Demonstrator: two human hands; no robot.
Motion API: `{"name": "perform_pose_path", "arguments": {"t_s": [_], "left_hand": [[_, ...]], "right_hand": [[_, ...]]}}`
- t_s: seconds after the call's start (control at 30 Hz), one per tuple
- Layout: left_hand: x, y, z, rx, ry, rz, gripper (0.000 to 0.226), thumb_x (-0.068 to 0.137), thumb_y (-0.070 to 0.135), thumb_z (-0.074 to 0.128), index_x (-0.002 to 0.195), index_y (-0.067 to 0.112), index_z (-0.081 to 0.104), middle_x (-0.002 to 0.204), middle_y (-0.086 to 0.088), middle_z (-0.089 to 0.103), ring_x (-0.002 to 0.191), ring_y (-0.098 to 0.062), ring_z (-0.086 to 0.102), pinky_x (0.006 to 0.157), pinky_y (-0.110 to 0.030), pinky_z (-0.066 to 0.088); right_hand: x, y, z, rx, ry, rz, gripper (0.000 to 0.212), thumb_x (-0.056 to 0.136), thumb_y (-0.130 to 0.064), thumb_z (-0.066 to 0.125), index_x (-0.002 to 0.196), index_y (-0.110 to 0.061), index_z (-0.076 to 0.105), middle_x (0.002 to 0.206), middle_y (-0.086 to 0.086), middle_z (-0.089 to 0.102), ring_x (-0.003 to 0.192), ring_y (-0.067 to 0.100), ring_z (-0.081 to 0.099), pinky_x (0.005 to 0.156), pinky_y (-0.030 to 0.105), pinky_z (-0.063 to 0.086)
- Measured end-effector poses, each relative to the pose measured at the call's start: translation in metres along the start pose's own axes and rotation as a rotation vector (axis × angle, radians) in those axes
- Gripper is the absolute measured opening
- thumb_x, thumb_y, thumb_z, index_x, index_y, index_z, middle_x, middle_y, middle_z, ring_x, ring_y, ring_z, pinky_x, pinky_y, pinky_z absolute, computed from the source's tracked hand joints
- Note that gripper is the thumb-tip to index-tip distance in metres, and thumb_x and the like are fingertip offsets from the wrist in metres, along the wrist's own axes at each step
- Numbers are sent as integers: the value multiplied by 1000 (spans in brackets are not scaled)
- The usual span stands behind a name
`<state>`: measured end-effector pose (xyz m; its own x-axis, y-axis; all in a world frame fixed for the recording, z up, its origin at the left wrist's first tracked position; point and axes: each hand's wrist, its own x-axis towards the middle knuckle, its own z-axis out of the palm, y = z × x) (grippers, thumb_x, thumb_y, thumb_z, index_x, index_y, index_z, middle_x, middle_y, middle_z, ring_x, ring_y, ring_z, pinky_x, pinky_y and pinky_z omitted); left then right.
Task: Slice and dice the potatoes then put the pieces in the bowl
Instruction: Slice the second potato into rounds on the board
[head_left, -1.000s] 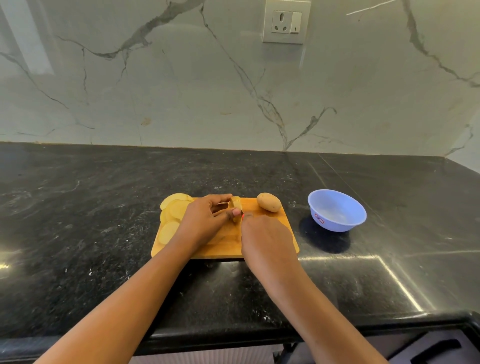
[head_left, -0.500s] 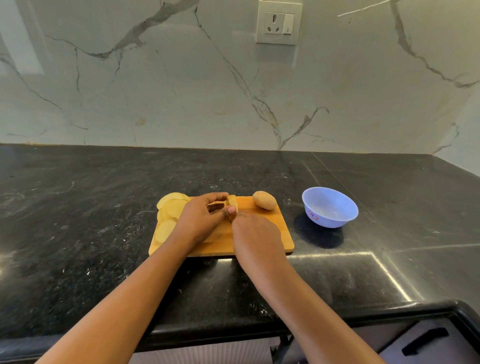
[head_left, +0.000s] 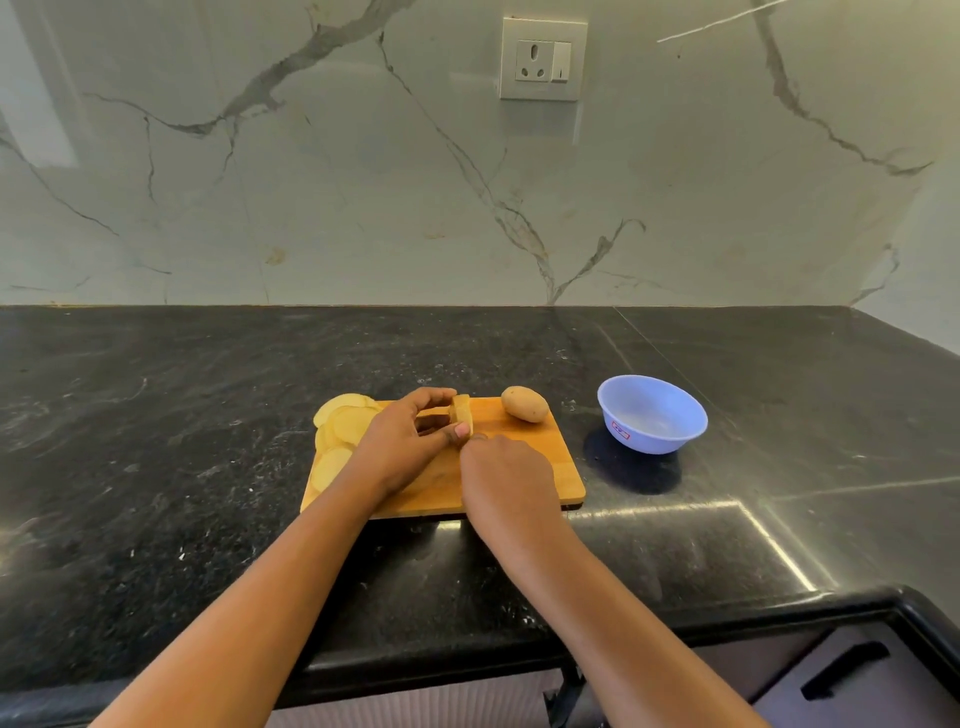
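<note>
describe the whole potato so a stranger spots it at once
On the black counter lies a wooden cutting board. At its far right corner, toward the blue bowl, sits the whole potato: brown-skinned and uncut, unlike the pale slices and the chunk in the left hand.

Slices (head_left: 343, 426) on cutting board's (head_left: 550, 441) left, whole potato (head_left: 524, 404) far right, bowl (head_left: 652, 414) right of board

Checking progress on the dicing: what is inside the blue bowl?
Nothing shows inside the blue bowl: only its bare inner wall and bottom, no potato pieces. Its near rim hides the inner face closest to the camera.
</note>
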<state>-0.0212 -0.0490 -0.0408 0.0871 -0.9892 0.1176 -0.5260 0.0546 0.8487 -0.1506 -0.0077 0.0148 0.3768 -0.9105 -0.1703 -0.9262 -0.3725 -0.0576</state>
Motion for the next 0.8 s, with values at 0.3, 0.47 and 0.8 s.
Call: {"name": "perform_pose_path", "arguments": {"t_s": [0.3, 0.47, 0.8], "left_hand": [[-1, 0, -2, -49, -46, 13, 56, 90, 26, 63, 140, 35, 39, 136, 17, 46, 116, -1, 46, 94, -23, 37], [0, 0, -2, -54, -34, -22, 41, 94, 26, 57, 132, 39, 50, 127, 12, 51, 115, -8, 46, 95, -27, 34], [-5, 3, 5, 62, 166, -70, 41, 89, 21, 56, 129, 28, 55, 108, 10, 62, 87, -8, 60, 70, -21, 47]], "right_hand": [[-22, 5, 20, -67, 50, -54, 42, 97, -8, 46, 138, -2, 36, 123, 14, 53, 102, 26, 59, 69, 31, 39], [-33, 21, 33, -18, 144, -14, 39, 99, -14, 42, 137, -10, 36, 98, 5, 58, 79, 19, 54, 62, 29, 38], [-28, 80, 34, 194, 524, 129, 38, 97, -30, 36, 133, -32, 49, 81, -2, 62, 67, 16, 47, 56, 28, 34]]}}
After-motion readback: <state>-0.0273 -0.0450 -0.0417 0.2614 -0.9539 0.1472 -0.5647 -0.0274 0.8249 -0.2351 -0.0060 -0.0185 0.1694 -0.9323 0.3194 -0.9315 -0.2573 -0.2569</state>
